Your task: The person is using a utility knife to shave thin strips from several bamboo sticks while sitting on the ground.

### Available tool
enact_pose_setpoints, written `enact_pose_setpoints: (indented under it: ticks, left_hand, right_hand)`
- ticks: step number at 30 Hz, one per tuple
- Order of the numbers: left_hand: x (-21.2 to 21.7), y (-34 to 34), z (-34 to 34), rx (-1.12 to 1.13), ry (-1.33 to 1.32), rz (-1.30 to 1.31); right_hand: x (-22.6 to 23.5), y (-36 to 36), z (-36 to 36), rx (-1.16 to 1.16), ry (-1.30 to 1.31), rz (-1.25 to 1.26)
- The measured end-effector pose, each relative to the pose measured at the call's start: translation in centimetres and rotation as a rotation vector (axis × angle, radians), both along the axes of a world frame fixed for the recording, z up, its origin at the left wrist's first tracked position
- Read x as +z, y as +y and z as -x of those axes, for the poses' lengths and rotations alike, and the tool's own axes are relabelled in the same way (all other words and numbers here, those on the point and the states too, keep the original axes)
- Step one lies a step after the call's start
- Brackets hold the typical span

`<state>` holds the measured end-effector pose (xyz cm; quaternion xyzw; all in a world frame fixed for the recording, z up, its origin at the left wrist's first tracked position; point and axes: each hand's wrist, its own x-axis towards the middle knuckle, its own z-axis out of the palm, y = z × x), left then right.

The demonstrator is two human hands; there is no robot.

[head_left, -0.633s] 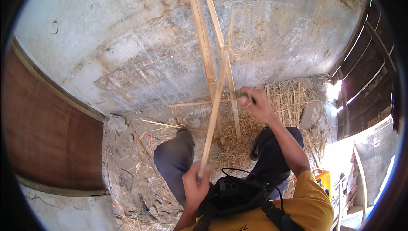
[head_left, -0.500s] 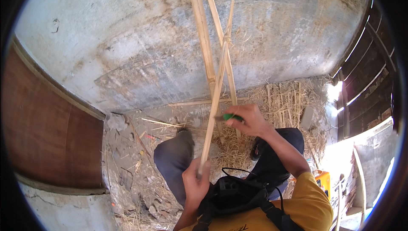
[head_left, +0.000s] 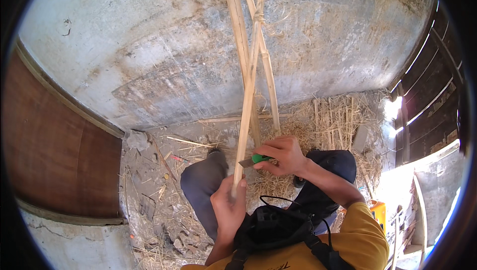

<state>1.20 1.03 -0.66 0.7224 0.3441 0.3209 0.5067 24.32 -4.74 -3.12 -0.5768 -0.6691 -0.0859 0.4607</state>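
Observation:
My left hand [head_left: 227, 208] is closed around the near end of a long pale bamboo strip [head_left: 247, 103], which slants up and away from me toward the wall. Curled shavings [head_left: 259, 17] cling to the strip near its far end. In my right hand [head_left: 284, 156] is a small knife [head_left: 258, 159] with a green handle. Its blade meets the right side of the strip, just beyond my left fingers. Two more bamboo lengths, a thicker one [head_left: 235, 19] and a thinner one [head_left: 269, 76], stand behind it, leaning on the wall.
A stained plaster wall [head_left: 174, 41] rises ahead. Straw-like shavings [head_left: 330, 126] lie thick on the floor to the right, with scattered debris [head_left: 154, 205] at left. A brown panel [head_left: 64, 145] borders the left side. My knees flank the work, and a black bag [head_left: 271, 227] hangs at my front.
My right hand and the knife have come down along the strip toward my left hand. The strip's far end, with its shavings, has shifted upward and slightly left in view.

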Motion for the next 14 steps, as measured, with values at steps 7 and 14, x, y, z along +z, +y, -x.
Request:
enact_pose_setpoints:
  ticks: [7, 14]
  left_hand:
    - [0.2, -0.08, -0.18, 0.005, 0.004, 0.008]
    - [0.29, -0.24, -0.12, 0.005, 0.002, 0.022]
  right_hand:
    - [0.46, -0.27, 0.28, -0.081, -0.027, -0.022]
    - [1.0, -0.55, 0.44, -0.126, -0.044, 0.015]
